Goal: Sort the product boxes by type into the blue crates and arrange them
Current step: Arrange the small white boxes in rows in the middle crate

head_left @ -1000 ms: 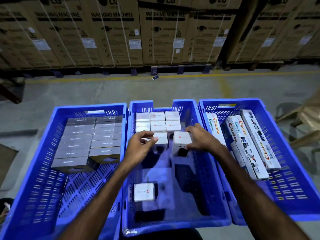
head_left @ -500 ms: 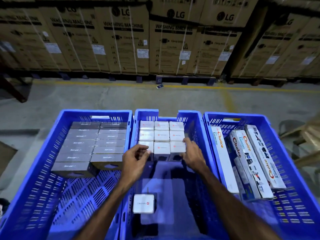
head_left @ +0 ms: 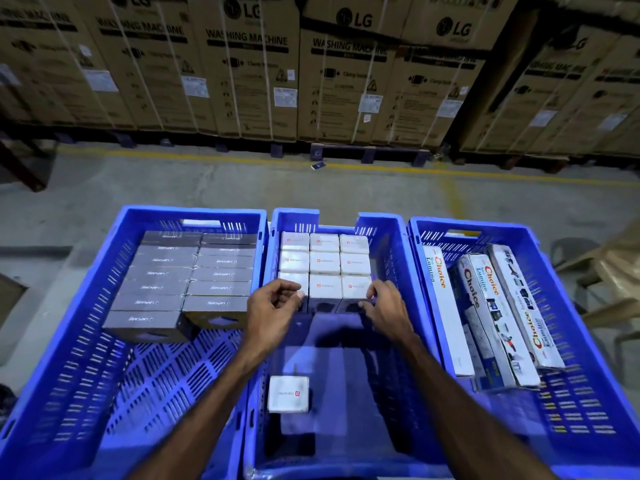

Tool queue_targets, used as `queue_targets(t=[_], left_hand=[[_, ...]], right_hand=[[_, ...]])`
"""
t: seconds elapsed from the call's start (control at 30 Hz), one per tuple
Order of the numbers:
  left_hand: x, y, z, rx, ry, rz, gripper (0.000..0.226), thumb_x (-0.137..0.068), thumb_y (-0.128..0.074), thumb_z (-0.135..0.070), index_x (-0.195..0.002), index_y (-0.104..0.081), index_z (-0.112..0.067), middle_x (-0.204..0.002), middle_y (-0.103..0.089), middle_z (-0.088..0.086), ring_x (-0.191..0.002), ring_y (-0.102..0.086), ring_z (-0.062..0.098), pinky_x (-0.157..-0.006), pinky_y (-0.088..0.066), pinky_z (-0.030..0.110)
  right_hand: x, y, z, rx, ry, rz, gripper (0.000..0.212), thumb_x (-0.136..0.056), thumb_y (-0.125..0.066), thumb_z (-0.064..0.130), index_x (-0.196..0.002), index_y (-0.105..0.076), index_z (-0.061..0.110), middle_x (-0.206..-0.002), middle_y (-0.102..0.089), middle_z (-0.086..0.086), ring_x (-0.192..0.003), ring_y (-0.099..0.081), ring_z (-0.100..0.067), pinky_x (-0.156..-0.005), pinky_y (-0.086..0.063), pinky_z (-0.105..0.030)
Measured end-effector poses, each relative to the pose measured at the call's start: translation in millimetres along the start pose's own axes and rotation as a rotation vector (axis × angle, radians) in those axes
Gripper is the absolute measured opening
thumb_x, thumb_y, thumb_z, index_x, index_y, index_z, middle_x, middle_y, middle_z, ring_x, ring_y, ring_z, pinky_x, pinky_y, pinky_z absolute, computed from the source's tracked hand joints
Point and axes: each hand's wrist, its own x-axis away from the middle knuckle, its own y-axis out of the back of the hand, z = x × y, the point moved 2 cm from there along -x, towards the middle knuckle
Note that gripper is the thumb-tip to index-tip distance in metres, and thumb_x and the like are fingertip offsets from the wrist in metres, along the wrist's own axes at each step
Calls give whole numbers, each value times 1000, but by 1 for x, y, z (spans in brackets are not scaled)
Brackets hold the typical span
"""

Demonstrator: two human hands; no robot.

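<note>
- Left crate, left third of frame: dark grey boxes lay flat in two columns against its far wall, same as a second earlier. Near half of the crate floor was bare. No hand near it.
- Left hand, centre of frame: it had come forward to the near-left white box of the block. Fingers were curled, thumb and fingertips closing on that box's near top edge. Half a second before it was a little short of the row.
- Middle crate: white boxes stood three across and three deep at the far end, tops level, sides touching. A second earlier the near row was ragged and one box stood loose under the right hand; now that box sat flush in the row's right-hand place.
- One stray white box lay alone in the lower middle of the crate, well apart from the block, unmoved.
- Right hand, just right of centre: fingers bent over the near-right box's corner, thumb on its front face, squaring it in.
- Right crate, right third: long white cartons leaned side by side, unchanged.
- Judgement: third row done; stray box likely next.
</note>
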Motion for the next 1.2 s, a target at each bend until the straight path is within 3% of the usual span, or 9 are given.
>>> queue_targets(t=[0.23, 0.4, 0.63, 0.7, 0.77, 0.93, 1.07, 1.13, 1.2], left_hand=[[-2, 0, 4, 28, -17, -9, 10, -92, -77, -9, -98, -75, -17, -86, -75, 8, -86, -73, 32, -74, -61, 28], [-2, 1, 5, 45, -18, -5, 10, -92, -77, -8, -98, -76, -15, -87, -75, 14, -85, -72, 35, -68, -59, 21], [-2, 2, 4, 56, -43, 7, 8, -91, -77, -8, -97, -76, -13, -86, -76, 10, -84, -73, 30, -79, -62, 34], [-1, 2, 3, 57, -47, 11, 8, -92, -77, -8, -98, -76, -13, -87, -76, 9, -86, -73, 30, -79, -63, 33], [1, 3, 2, 55, -39, 11, 9, -92, -77, -9, -98, -76, -15, -89, -76, 8, -87, -73, 28, -77, -62, 29], [0, 2, 2, 53, -44, -1, 9, -92, -77, -9, -97, -76, -16, -87, -76, 7, -86, -73, 28, -77, -62, 28], [0, 3, 2, 50, -45, -4, 10, -92, -76, -9, -97, -75, -18, -89, -76, 7, -87, -73, 27, -77, -62, 27], [0, 3, 2, 53, -40, 0, 10, -92, -76, -8, -98, -75, -16, -89, -76, 8, -88, -73, 28, -78, -62, 28], [0, 3, 3, 58, -39, 2, 8, -93, -76, -8, -98, -76, -14, -89, -76, 9, -87, -73, 29, -79, -63, 31]], right_hand=[[19, 5, -11, -55, -11, 29, 18, -87, -75, 23, -99, -62, 20, -111, -55, -4, -99, -56, -21, -86, -48, -37], [34, -11, -9, -51, 33, 41, 4, -86, -70, 13, -90, -70, 13, -97, -70, -4, -92, -65, -23, -83, -53, -37], [18, -58, -1, 123, 114, 354, 20, -85, -51, 35, -96, -58, 20, -96, -69, 0, -86, -63, -22, -79, -57, -48], [2, -73, -14, 160, 118, 395, 18, -86, -53, 30, -103, -60, 26, -100, -69, 1, -87, -65, -21, -79, -58, -49], [-19, -90, -32, 202, 109, 407, 31, -80, -54, 25, -110, -60, 31, -104, -72, 4, -88, -69, -20, -79, -61, -49], [-25, -90, -26, 195, 103, 427, 65, -64, -40, 52, -124, -58, 36, -125, -71, 4, -108, -69, -24, -91, -59, -47], [-8, -73, -4, 214, 132, 456, 59, -68, -45, 53, -119, -65, 29, -114, -72, 3, -98, -69, -21, -85, -59, -42], [-14, -81, -21, 239, 112, 480, 53, -67, -41, 58, -106, -63, 30, -103, -71, 7, -90, -70, -20, -81, -60, -44], [-21, -89, -38, 266, 118, 504, 47, -74, -43, 53, -108, -63, 27, -104, -70, 4, -90, -69, -21, -81, -60, -43]])
